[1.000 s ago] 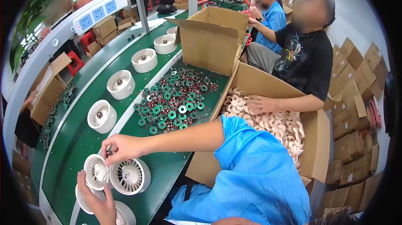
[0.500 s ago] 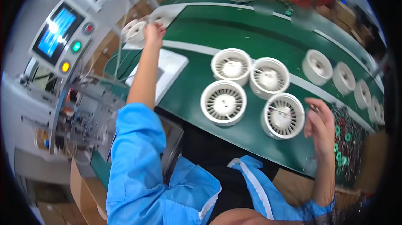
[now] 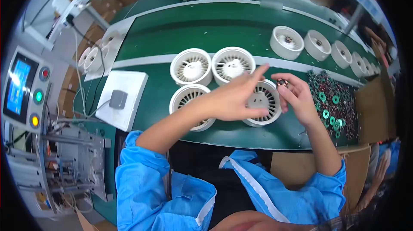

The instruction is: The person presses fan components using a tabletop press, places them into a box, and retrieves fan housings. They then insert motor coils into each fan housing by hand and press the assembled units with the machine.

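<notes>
My right hand [image 3: 300,102] pinches a small copper-wound motor stator [image 3: 282,83] beside the nearest right white fan housing [image 3: 267,105]. With its fingers spread, my left hand [image 3: 234,98] reaches across that housing and hides part of it; nothing shows in its grasp. Farther back are two more housings, a left one [image 3: 191,67] and a right one [image 3: 232,64], with slatted insides facing up. Another housing [image 3: 180,97] sits under my left forearm, partly covered.
Several white housings [image 3: 287,42] line the belt at the right. A pile of stators and green rings [image 3: 333,102] lies near a cardboard box [image 3: 375,110]. At left are a white board with a grey block [image 3: 118,99] and a control panel [image 3: 26,85].
My left hand has come from the white housings at the far left to above the near right housing. My right hand keeps the stator beside it. The camera view has shifted.
</notes>
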`<state>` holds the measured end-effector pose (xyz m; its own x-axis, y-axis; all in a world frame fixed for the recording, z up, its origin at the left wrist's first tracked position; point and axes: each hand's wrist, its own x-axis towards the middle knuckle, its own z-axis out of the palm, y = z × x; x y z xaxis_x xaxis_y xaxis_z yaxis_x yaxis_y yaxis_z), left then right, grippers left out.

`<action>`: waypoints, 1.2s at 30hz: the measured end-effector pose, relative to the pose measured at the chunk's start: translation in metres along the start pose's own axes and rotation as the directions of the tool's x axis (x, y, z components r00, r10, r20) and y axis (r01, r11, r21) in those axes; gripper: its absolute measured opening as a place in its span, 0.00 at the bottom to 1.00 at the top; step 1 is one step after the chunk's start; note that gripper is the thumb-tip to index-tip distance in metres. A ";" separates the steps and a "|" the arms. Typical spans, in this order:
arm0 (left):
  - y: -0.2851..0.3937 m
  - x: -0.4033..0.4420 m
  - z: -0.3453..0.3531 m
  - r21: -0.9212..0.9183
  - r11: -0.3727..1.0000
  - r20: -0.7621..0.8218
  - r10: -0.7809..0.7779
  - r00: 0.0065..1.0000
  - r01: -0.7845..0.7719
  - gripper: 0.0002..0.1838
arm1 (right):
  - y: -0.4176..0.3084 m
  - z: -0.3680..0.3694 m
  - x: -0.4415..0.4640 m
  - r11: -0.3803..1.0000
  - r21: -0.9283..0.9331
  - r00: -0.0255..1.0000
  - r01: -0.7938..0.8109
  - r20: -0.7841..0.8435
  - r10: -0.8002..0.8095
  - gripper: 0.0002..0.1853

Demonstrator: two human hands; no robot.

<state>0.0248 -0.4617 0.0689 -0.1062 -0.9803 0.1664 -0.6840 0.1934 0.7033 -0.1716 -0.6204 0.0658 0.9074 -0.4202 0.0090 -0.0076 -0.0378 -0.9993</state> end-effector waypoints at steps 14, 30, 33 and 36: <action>-0.023 0.018 0.004 -0.301 0.939 -0.061 -0.195 0.979 0.168 0.08 | 0.016 -0.016 0.011 0.955 -0.100 0.944 0.279 -0.153 -0.292 0.19; -0.034 0.024 -0.007 0.066 0.997 -0.029 -0.028 0.999 0.029 0.06 | 0.032 -0.022 0.019 0.882 -0.354 0.928 0.311 -0.085 -0.362 0.19; -0.033 0.024 -0.008 0.007 0.998 -0.045 -0.057 0.997 0.057 0.08 | 0.036 -0.020 0.025 0.900 -0.320 0.936 0.297 -0.087 -0.340 0.18; -0.037 0.020 -0.008 -0.096 0.991 -0.073 -0.101 0.992 0.094 0.08 | 0.022 -0.013 0.021 0.950 -0.263 0.979 0.170 -0.069 -0.194 0.19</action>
<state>0.0535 -0.4883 0.0522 0.0170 -0.9893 0.1446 -0.6189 0.1032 0.7787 -0.1588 -0.6420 0.0448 0.8605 -0.4664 0.2052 0.0363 -0.3456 -0.9377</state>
